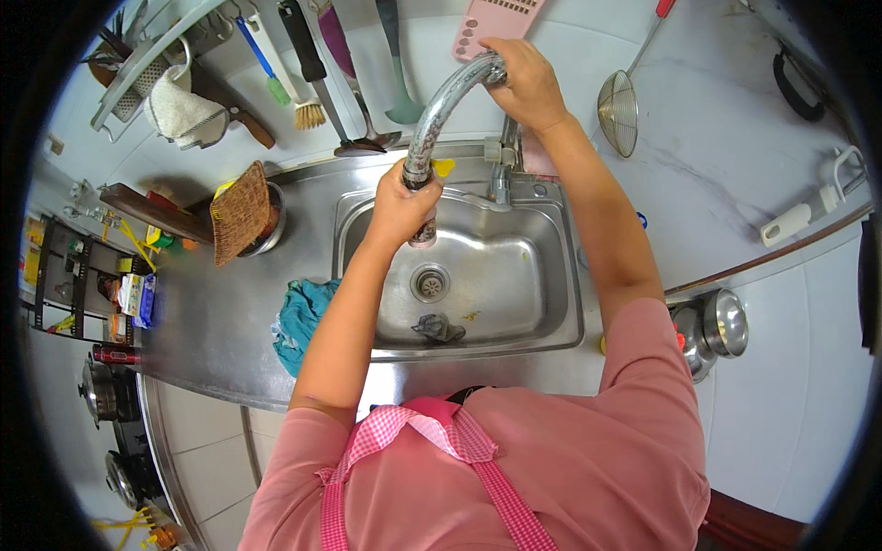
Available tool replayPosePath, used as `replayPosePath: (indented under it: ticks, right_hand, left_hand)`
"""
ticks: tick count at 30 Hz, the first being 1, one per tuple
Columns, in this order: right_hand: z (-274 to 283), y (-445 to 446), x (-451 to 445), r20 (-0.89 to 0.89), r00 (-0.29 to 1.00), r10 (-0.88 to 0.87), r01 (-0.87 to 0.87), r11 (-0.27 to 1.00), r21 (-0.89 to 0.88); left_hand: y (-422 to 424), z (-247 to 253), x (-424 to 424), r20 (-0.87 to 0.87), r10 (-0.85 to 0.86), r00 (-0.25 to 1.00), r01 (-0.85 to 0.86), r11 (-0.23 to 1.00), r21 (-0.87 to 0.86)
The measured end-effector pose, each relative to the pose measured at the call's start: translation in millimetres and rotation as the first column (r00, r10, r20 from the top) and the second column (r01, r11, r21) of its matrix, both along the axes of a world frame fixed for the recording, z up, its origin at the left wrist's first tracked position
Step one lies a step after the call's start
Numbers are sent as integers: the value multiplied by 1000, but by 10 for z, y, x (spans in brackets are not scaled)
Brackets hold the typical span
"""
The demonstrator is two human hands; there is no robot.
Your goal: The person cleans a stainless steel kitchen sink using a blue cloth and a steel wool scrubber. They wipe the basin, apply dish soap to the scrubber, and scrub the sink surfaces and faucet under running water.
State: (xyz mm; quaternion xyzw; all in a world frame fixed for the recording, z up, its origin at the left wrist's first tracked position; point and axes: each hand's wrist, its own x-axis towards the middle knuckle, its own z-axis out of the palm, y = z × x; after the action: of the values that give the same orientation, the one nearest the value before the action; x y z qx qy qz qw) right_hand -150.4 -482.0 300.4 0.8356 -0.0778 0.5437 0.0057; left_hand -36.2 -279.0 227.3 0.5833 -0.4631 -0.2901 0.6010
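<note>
A curved metal faucet spout (439, 113) arches over the stainless steel sink (524, 289). My left hand (405, 210) is wrapped around its lower end, just above the sink's left part. Around the far end of the spout, up near the wall, my right hand (520, 79) is closed. Behind the basin stands the metal tap fixture (501, 180), partly hidden by my right hand. The drain strainer (431, 283) shows below my left hand, and a dark crumpled wad (439, 328) with small food scraps lies on the basin floor.
A teal cloth (303, 317) lies left of the sink. Further left are a woven mat (241, 213) leaning on a metal bowl and a wooden board (155, 213). Ladles, brushes and a wire skimmer (618, 110) hang on the wall. Metal bowls (725, 324) sit at the right.
</note>
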Motion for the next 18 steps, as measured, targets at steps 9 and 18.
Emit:
replayPosePath:
  ticks: [9,18]
  right_hand:
    - [-805,-178,89,26,979,-204,138,747,650]
    - [-1455,-185,125,76,980,-182,72,690,720]
  left_hand:
    - [-9,34,18,16,32,999,-32,999,0]
    - [40,41,-16,-91,21,996,-19,1000,23]
